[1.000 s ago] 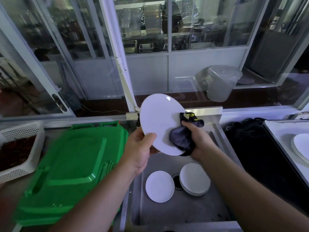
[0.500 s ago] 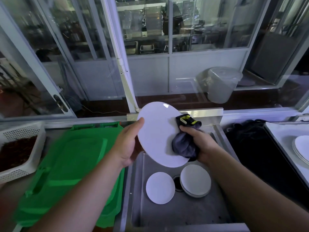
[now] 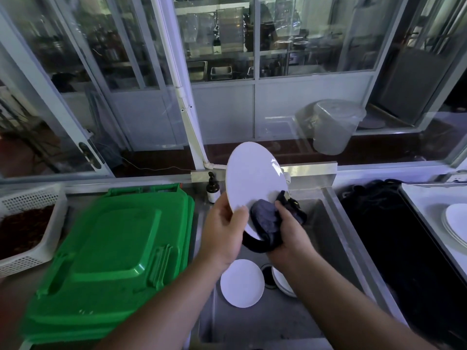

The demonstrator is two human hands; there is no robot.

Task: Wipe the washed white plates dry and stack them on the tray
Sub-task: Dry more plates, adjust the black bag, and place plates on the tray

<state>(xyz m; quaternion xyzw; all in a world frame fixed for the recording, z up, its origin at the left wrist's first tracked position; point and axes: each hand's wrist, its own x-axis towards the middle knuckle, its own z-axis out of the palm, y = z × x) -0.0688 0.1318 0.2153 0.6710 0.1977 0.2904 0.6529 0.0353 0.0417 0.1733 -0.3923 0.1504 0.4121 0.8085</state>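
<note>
I hold a white plate [image 3: 254,178] tilted on edge above the steel sink [image 3: 326,238]. My left hand [image 3: 222,231] grips its lower left rim, thumb on the face. My right hand [image 3: 290,236] grips a dark cloth [image 3: 265,221] pressed against the plate's lower edge and wrapped under it. Down in the sink lie a single white plate [image 3: 242,282] and a small stack of plates [image 3: 283,281] partly hidden by my right forearm. At the far right a tray [image 3: 419,198] bears a stack of white plates [image 3: 456,223].
Green plastic crate lids [image 3: 108,256] are piled left of the sink, with a white basket [image 3: 30,223] beyond them. A small brown pump bottle [image 3: 212,189] stands behind the sink. A black bin [image 3: 394,238] sits between sink and tray. Glass partitions rise behind.
The plate was turned and raised a little. My left hand shifted from the plate's left edge to its lower rim, and the cloth slid from the right side down to the bottom edge.
</note>
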